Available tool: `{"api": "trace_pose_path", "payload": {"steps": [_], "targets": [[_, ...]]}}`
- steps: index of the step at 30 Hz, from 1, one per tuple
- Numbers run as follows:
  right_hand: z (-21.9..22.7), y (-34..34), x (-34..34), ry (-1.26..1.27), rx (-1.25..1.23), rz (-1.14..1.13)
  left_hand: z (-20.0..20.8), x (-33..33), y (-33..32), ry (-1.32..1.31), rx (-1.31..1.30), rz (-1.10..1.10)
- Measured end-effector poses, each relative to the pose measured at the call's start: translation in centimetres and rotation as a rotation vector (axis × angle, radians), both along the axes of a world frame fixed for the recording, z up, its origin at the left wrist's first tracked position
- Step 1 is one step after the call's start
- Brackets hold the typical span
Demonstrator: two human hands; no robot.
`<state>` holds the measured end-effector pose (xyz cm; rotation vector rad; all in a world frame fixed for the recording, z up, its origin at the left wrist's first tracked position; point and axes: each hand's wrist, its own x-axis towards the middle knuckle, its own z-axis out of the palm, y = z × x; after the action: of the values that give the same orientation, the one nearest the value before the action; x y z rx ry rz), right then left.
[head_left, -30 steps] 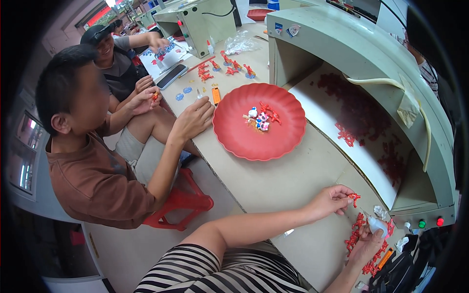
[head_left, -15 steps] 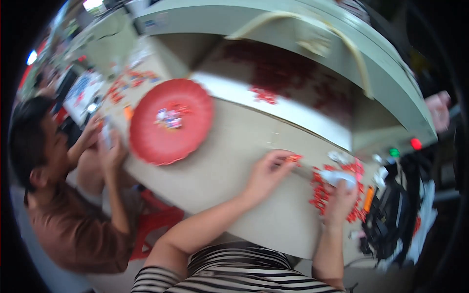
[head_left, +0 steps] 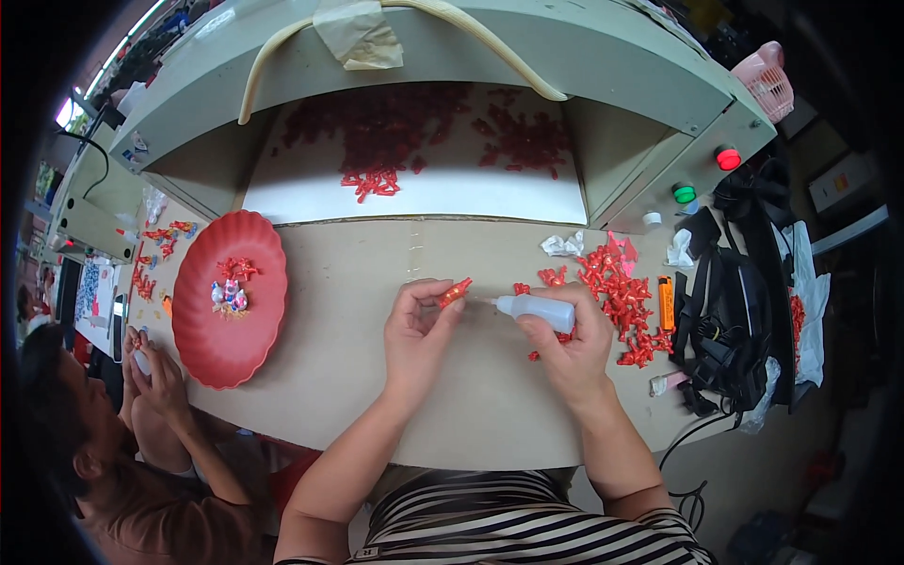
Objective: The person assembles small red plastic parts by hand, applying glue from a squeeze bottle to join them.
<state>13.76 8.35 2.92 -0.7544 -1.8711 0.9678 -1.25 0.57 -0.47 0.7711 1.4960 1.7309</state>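
Observation:
Pinched between the thumb and fingers of my left hand (head_left: 412,328) is a small shiny red plastic figure piece (head_left: 456,293) with gold marks. My right hand (head_left: 576,353) is wrapped round a whitish squeeze bottle (head_left: 544,310), tilted nearly level. Its thin nozzle points left at the red piece; whether the tip touches it I cannot tell. Beside and beyond my right hand lies a loose pile of similar red pieces (head_left: 617,299), partly hidden by that hand.
A scalloped red tray (head_left: 221,363) holding small figures stands on the left. Ahead, red pieces (head_left: 372,179) lie inside an open-fronted cabinet (head_left: 650,193) with red and green buttons. An orange-handled cutter (head_left: 666,303) and black bag (head_left: 730,325) are right. A co-worker (head_left: 141,471) sits at left.
The view has swung, and the blur is gone. My right hand has brought the bottle left from over the pile, toward the red piece still held in my left hand.

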Motion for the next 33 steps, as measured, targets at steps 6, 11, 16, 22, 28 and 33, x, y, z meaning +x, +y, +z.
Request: {"api": "trace_pose_path", "payload": {"steps": [6,11,16,22,28,33], "targets": [[0.00,-0.05,-0.30,-0.031,0.011,-0.003,-0.13,0.00,0.11,0.027,0.031,-0.005],[0.08,-0.18,-0.40,-0.066,0.000,-0.010,-0.25,0.00,0.02,0.024,0.037,-0.014],[-0.19,-0.07,-0.44,-0.088,0.007,0.002,-0.51,0.01,0.16,0.038,0.078,-0.010],[-0.03,-0.10,-0.41,-0.092,0.026,-0.003,-0.69,-0.04,0.15,0.030,0.060,-0.023],[-0.04,-0.14,-0.49,-0.086,0.030,0.001,-0.72,-0.06,0.15,0.035,0.068,-0.024],[-0.13,-0.09,-0.50,-0.087,0.014,0.010,-0.36,0.05,0.17,0.029,0.065,-0.022]]}}
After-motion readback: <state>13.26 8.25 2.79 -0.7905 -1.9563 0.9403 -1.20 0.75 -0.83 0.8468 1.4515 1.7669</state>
